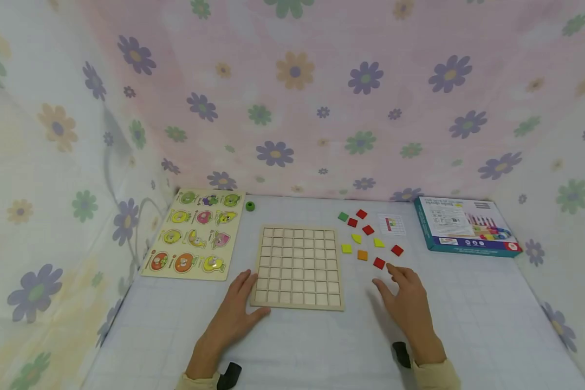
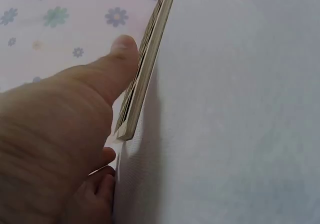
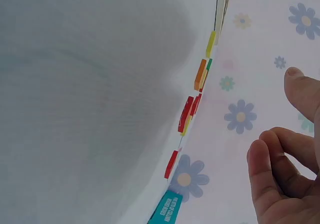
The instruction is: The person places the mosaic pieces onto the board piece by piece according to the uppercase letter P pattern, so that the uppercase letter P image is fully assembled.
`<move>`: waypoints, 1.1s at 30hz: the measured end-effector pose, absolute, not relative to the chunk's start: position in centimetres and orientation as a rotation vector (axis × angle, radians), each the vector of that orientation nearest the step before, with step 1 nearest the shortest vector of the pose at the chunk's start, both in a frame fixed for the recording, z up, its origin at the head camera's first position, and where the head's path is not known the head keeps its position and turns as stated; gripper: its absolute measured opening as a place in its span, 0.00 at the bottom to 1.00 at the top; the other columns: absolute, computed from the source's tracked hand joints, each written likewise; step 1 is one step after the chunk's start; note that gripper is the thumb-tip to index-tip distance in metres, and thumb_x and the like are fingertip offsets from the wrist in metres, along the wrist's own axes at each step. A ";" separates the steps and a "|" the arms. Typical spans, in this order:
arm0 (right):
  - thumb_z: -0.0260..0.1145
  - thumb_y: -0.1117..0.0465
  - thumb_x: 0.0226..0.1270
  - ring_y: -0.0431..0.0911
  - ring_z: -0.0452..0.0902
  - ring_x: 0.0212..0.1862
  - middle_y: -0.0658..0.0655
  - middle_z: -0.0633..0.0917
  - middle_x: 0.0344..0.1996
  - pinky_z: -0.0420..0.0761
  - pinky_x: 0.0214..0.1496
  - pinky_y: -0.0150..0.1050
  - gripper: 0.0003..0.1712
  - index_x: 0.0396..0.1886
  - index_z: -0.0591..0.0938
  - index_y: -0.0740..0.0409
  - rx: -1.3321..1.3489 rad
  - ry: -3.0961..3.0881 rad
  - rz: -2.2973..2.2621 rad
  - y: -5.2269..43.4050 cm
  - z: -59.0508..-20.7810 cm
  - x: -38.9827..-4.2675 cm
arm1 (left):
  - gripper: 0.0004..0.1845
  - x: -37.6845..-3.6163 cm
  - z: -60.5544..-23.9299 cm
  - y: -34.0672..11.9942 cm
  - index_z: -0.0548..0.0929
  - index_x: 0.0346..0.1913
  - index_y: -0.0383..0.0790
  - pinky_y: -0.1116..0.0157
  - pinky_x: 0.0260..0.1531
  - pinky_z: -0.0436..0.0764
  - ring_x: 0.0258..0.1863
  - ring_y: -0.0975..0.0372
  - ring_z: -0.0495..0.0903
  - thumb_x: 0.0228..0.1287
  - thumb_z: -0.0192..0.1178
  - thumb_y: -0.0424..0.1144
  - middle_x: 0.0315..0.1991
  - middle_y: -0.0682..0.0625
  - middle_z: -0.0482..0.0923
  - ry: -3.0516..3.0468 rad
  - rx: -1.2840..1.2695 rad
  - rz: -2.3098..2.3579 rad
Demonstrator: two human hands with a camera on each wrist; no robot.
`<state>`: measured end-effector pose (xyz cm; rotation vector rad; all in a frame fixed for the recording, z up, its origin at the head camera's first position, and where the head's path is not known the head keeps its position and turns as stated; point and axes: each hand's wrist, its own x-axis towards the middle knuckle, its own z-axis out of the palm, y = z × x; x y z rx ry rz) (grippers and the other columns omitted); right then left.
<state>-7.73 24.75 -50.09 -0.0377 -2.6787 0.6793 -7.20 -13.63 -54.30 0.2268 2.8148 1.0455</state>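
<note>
A square wooden grid board [image 1: 299, 267] with bare cells lies in the middle of the table. My left hand [image 1: 234, 310] rests at its lower left corner, fingers along the left side and thumb near the front edge; in the left wrist view the thumb overlaps the board's edge [image 2: 145, 68]. My right hand [image 1: 407, 303] hovers right of the board with thumb and fingers apart, holding nothing. Just beyond its fingertips lies a red square tile [image 1: 379, 263]. Around that are more red tiles, an orange square tile [image 1: 363, 255], a yellow square tile [image 1: 346, 248], two yellow quarter-round tiles and a green tile [image 1: 343, 216].
A wooden fruit puzzle board [image 1: 231, 238] lies at the left, with a small green round piece [image 1: 250, 206] beside it. Behind the tiles is a small printed pattern card [image 1: 392, 225]. A flat teal box [image 1: 468, 227] stands at the back right. Flowered cloth walls surround the table.
</note>
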 end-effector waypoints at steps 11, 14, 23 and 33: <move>0.78 0.60 0.60 0.58 0.82 0.44 0.67 0.84 0.45 0.88 0.46 0.57 0.27 0.57 0.84 0.69 -0.098 -2.649 0.705 26.5 -50.2 -10.2 | 0.43 -8.0 -54.7 -13.7 0.71 0.73 0.40 0.47 0.77 0.67 0.79 0.47 0.59 0.58 0.74 0.54 0.77 0.45 0.63 2.883 0.307 1.078; 0.78 0.60 0.61 0.58 0.81 0.44 0.67 0.84 0.45 0.88 0.47 0.57 0.27 0.57 0.84 0.68 -0.117 -2.657 0.723 26.9 -50.1 -10.9 | 0.42 -8.2 -54.6 -13.6 0.72 0.72 0.41 0.48 0.77 0.66 0.79 0.48 0.59 0.58 0.74 0.54 0.77 0.46 0.63 2.873 0.292 1.096; 0.75 0.58 0.65 0.59 0.82 0.47 0.67 0.84 0.48 0.87 0.51 0.57 0.28 0.60 0.82 0.67 -0.126 -2.710 0.738 27.6 -50.0 -12.8 | 0.41 -8.2 -54.5 -13.6 0.73 0.71 0.42 0.48 0.76 0.68 0.78 0.48 0.60 0.58 0.75 0.54 0.76 0.46 0.64 2.847 0.253 1.101; 0.73 0.55 0.68 0.60 0.80 0.47 0.70 0.83 0.50 0.87 0.51 0.57 0.29 0.62 0.81 0.68 -0.113 -2.792 0.736 28.7 -49.8 -15.2 | 0.43 -8.1 -55.0 -13.6 0.72 0.72 0.42 0.48 0.76 0.68 0.78 0.49 0.60 0.57 0.75 0.54 0.77 0.46 0.64 2.879 0.261 1.084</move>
